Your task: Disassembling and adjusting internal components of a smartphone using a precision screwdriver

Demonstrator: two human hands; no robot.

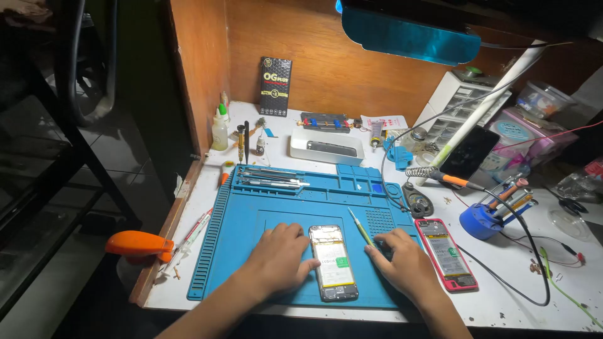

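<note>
Bracing the opened phone [333,262] with flat, empty left hand [281,258], right hand [402,263] pinches a green pry tool [361,227]; a slip could gouge the exposed battery.

This is a small phone repair workshop, a white bench closed in by wooden walls. A blue repair mat [251,213] fills the centre, with metal tweezers [273,179] at 11 o'clock. At 2 o'clock a soldering iron [440,177] rests in its coil stand, near a parts drawer cabinet [461,107]. An opened red phone [446,254] lies at 4 o'clock
</note>
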